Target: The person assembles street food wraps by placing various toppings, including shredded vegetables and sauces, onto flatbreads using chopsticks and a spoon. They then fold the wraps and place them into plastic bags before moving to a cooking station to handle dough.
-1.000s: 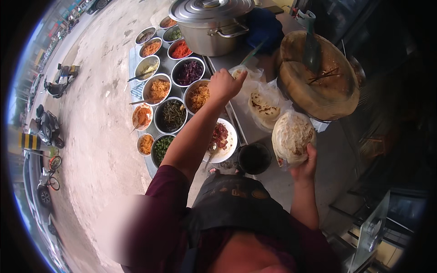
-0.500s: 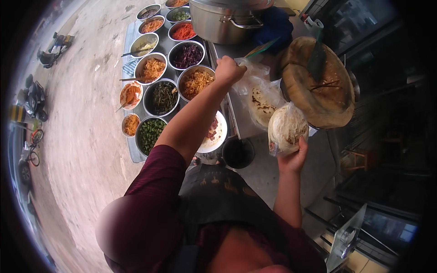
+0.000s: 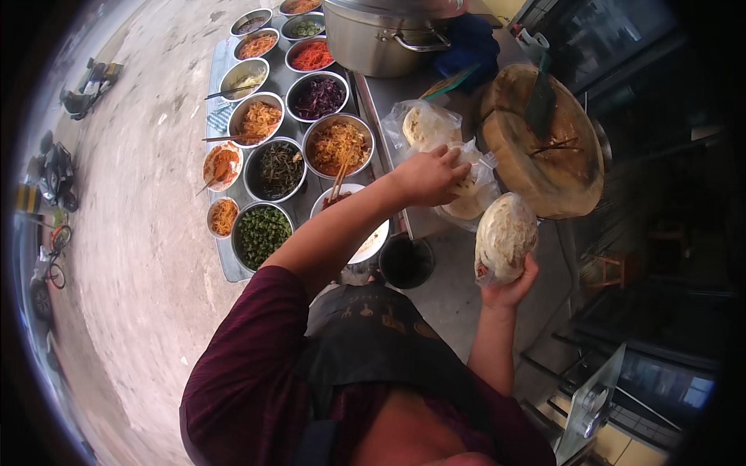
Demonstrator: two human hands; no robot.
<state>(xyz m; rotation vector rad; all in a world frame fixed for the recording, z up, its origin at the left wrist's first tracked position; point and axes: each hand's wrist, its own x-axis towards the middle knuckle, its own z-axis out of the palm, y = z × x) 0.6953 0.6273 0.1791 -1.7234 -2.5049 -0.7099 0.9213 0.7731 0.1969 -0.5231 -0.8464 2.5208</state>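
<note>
My left hand reaches across to a flatbread in a clear plastic bag, its fingers apart and bent over the bag's upper side. Another pale flatbread in clear plastic lies just beyond, on the metal counter. On the right, my right hand holds up a stuffed flatbread in a thin clear bag, gripping its lower end. Some reddish filling shows near the bottom of that bread. Beneath my left forearm is a white bowl with reddish-brown pieces, partly hidden.
A round wooden chopping block with a cleaver stands right of the breads. Several steel bowls of shredded vegetables, one holding purple cabbage, fill the left table. A large steel pot stands at the back; a black bucket is below.
My left hand has moved right and nearer, from the counter's left edge onto a bagged flatbread, and its fingers have spread. My right hand has shifted slightly right and nearer with the stuffed flatbread.
</note>
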